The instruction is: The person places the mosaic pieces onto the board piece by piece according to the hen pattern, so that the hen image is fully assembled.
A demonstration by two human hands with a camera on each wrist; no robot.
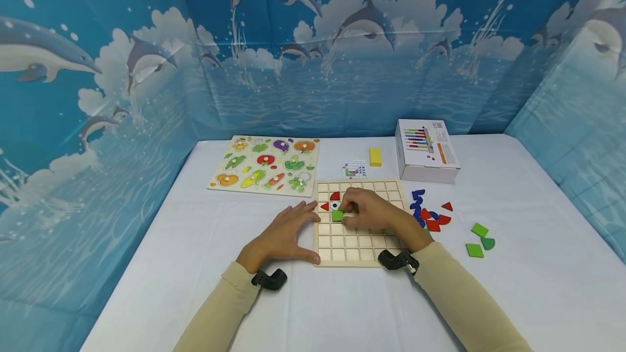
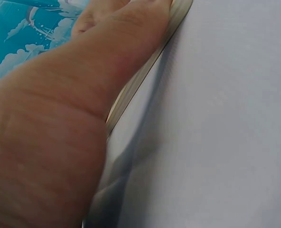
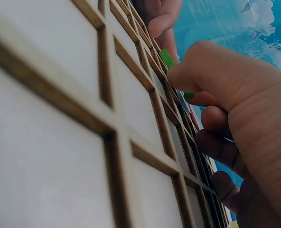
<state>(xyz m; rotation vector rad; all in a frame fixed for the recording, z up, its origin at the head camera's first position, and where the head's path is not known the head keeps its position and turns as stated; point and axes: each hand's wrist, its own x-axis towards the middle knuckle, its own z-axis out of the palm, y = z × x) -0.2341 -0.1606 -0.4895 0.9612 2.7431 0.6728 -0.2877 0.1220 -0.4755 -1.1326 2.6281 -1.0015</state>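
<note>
A wooden grid board (image 1: 359, 255) lies on the white table. My right hand (image 1: 369, 209) is over its upper part, pinching a green square piece (image 1: 337, 215) between thumb and index finger. The green piece (image 3: 166, 58) shows on both sides of the thumb in the right wrist view. Just above it on the grid are a white piece with a dark dot (image 1: 335, 206), a red quarter-round piece (image 1: 335, 196) and a red triangle (image 1: 325, 207). My left hand (image 1: 288, 234) rests at the board's left edge, fingers spread, thumb at the near corner.
Loose blue pieces (image 1: 417, 205), red pieces (image 1: 432, 225) and green pieces (image 1: 474, 250) lie right of the board. Behind it are a pattern card (image 1: 354, 169), a yellow block (image 1: 375, 157) and a white box (image 1: 427, 151). A vegetable puzzle board (image 1: 266, 164) lies back left.
</note>
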